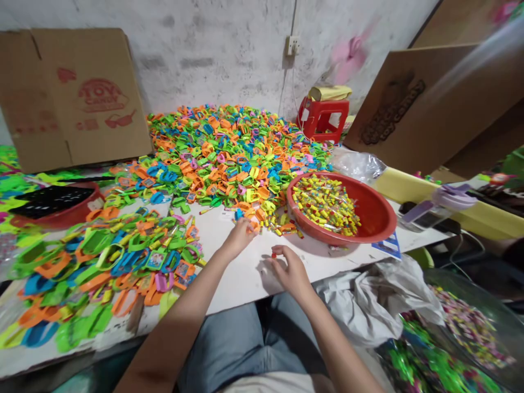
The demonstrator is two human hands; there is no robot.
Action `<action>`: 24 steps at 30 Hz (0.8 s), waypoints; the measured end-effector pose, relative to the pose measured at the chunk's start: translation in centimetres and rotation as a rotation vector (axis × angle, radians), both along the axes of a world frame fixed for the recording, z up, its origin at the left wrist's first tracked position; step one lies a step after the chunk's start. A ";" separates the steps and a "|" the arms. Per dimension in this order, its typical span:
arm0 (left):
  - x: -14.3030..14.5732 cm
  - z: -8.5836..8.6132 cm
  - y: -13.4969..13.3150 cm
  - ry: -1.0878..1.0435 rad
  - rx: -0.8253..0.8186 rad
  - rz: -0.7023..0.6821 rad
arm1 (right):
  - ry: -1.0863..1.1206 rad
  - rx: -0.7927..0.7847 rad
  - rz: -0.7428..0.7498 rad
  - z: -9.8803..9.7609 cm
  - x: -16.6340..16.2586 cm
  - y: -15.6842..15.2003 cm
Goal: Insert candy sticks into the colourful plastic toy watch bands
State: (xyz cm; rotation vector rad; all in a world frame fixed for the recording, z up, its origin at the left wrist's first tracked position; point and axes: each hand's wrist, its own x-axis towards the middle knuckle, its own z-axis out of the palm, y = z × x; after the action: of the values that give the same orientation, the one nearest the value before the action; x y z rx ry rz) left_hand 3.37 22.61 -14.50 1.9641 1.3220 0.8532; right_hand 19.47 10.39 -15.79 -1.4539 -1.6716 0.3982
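My left hand (239,238) is at the front edge of a large heap of colourful plastic toy watches (221,153). Its fingers are closed at an orange toy watch (254,222); the exact grip is partly hidden. My right hand (291,268) is over the white table, thumb and fingers pinched around a small red piece (274,255), too small to name. Beyond my hands lie several little yellow-and-red tubes (278,231). More such tubes (325,204) fill the left part of a red basin (379,218) at the right. A second pile of toy watches (123,251) spreads to my left.
Cardboard boxes stand at the left (73,103) and right (426,103). A red stool (325,117) is at the back near a spinning pink fan (350,54). A white plastic bag (364,300) hangs by the table's right front edge. Black sheets (53,199) lie on another basin.
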 end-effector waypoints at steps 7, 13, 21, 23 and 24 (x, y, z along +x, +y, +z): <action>-2.3 1.9 -10.6 -0.474 -0.310 -0.142 | 0.211 0.141 0.160 2.6 -1.0 -2.9; -2.5 3.4 -15.9 -0.816 -0.494 -0.031 | 0.227 0.178 0.271 3.7 -3.1 -5.9; -2.2 4.0 -18.0 -0.667 -0.226 -0.049 | 0.410 0.261 0.136 4.4 -4.0 -7.2; -2.5 4.3 -18.2 -0.562 -0.152 -0.046 | 0.410 0.272 0.133 4.5 -4.0 -7.2; -2.7 4.4 -18.3 -0.514 -0.113 -0.044 | 0.410 0.277 0.135 4.4 -3.9 -7.2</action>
State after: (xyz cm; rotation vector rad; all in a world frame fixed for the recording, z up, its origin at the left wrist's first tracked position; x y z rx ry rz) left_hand 0.72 4.34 -10.14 1.5386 0.9948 1.1401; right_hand 15.53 3.19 -11.35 -0.9831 -1.4285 0.4812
